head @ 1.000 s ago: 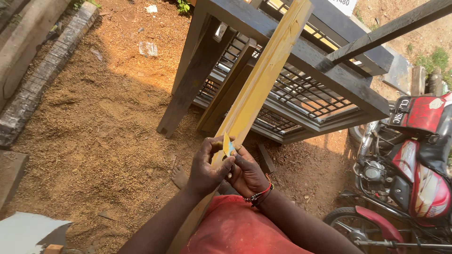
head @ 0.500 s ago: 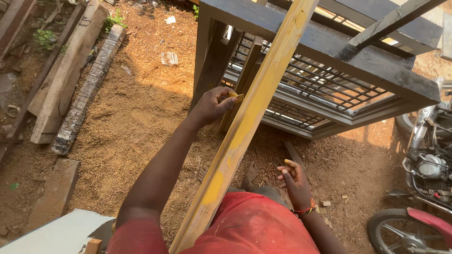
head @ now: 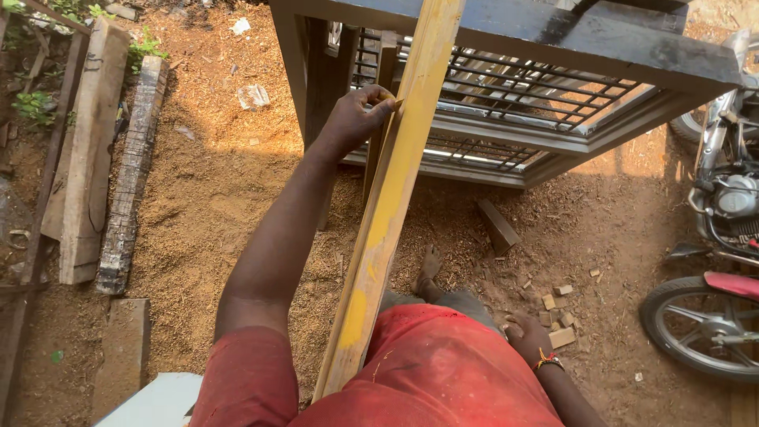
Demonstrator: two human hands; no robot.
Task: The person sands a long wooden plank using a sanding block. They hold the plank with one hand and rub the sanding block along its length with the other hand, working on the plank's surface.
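- An outdoor carpentry yard is shown, a workshop set on bare earth in sunlight.
- The ground (head: 221,198) is covered with sawdust and wood shavings.
- Small wood offcuts (head: 557,312) are scattered near a bare foot (head: 429,265).
- Weathered timber beams (head: 95,150) are laid along the left edge, beside weeds.
- A long yellowish plank (head: 395,198) is leaned against a dark bench (head: 553,35), with metal grilles (head: 506,95) stored beneath it.
- A motorcycle (head: 715,261) is parked at the right.

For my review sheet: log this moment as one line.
left hand: pinching small pencil-like piece against yellow plank | right hand: down at side, empty-looking | plank: leaning on dark bench
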